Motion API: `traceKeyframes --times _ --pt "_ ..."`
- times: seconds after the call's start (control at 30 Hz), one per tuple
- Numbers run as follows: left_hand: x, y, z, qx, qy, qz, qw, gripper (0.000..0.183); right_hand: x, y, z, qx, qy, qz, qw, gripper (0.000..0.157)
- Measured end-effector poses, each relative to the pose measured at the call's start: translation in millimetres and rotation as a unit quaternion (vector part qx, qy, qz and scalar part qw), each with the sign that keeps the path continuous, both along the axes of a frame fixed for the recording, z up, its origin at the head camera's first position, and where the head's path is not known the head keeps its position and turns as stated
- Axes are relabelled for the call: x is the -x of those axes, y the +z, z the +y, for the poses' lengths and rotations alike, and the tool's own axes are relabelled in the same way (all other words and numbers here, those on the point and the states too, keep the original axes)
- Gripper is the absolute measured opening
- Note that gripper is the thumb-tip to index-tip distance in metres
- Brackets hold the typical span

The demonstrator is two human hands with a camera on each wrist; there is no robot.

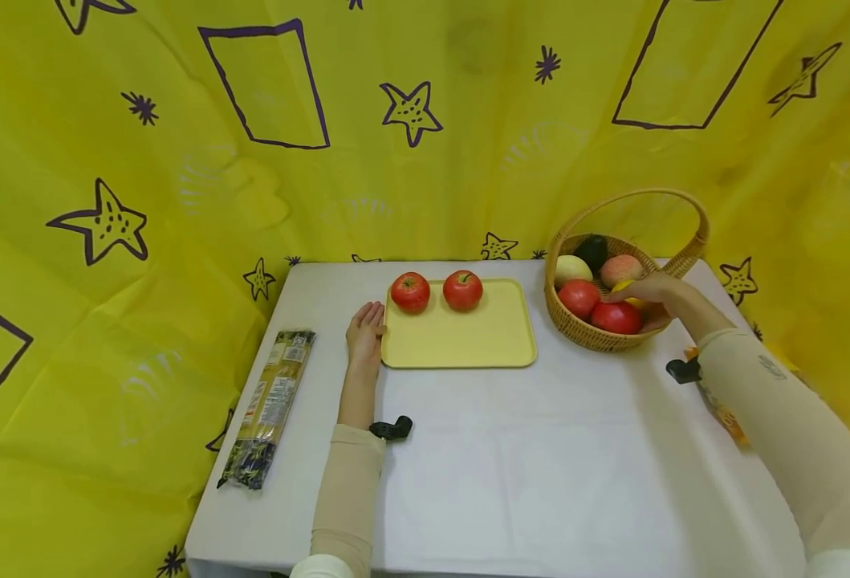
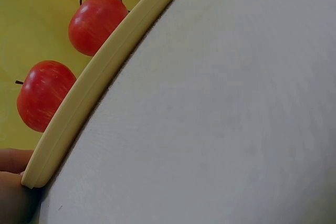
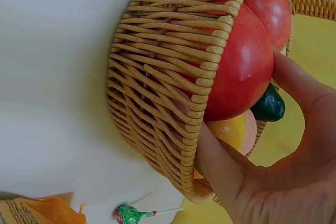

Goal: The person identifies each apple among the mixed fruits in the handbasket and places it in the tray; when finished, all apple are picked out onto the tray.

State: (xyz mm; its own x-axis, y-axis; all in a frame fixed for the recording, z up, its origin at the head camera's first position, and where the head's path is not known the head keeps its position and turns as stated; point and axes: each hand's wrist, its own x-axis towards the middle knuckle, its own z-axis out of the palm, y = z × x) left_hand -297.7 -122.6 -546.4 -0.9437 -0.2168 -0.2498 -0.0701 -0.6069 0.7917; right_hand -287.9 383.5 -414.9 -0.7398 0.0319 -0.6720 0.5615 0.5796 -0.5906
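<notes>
My left hand [image 1: 363, 337] rests at the left edge of the yellow tray [image 1: 461, 341], its fingers extended along the side and touching the rim. Two red apples [image 1: 410, 292] sit on the tray near its far edge; the left wrist view shows them behind the tray's rim [image 2: 86, 90]. Over at the right, my right hand [image 1: 652, 295] reaches into a wicker basket [image 1: 598, 335]. In the right wrist view its thumb and fingers curl round a smooth round red fruit [image 3: 241, 66], with the fingertips hidden between fruit and basket wall.
Also in the basket are another red fruit [image 1: 579, 298], a pale yellow fruit [image 1: 572, 271], a dark green avocado [image 1: 592, 250] and a peach [image 1: 621, 269]. A long noodle packet [image 1: 273, 401] lies at the left. Near the basket, a lollipop [image 3: 128, 213] lies beside an orange packet [image 3: 42, 211].
</notes>
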Motion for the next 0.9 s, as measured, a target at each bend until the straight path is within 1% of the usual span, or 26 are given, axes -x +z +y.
traceKeyframes --times 0.2,0.27,0.33,0.47,0.6,0.77,0.87,0.9 --pt "0.0 0.3 3.2 -0.005 0.005 0.000 1.0000 0.073 -0.1 1.1 12.0 0.032 0.007 -0.029 0.999 0.108" --pt "0.2 0.4 4.1 -0.006 0.007 0.002 1.0000 0.074 -0.1 4.8 16.1 0.046 0.009 -0.034 0.998 0.107" --pt "0.5 0.4 4.8 -0.006 0.009 0.004 0.9999 0.074 -0.7 10.2 19.1 0.063 0.013 -0.033 0.997 0.102" --pt "1.6 0.6 5.1 -0.005 0.012 0.008 0.9999 0.074 -4.1 23.9 22.4 0.092 0.009 -0.010 0.996 0.093" --pt "2.6 -0.4 4.3 -0.007 0.013 0.009 0.9998 0.074 -8.0 33.0 22.3 0.118 0.006 0.019 0.993 0.086" --pt "1.5 0.3 2.7 -0.007 0.007 0.002 0.9999 0.074 -13.9 40.8 19.4 0.110 0.010 0.059 0.992 0.076" --pt "0.5 0.5 1.4 -0.006 0.006 0.004 1.0000 0.074 -16.9 43.1 16.9 0.099 0.008 0.097 0.990 0.075" --pt "0.3 0.4 0.8 -0.005 0.008 0.006 0.9999 0.074 -17.7 43.8 16.2 0.097 0.009 0.107 0.989 0.079"
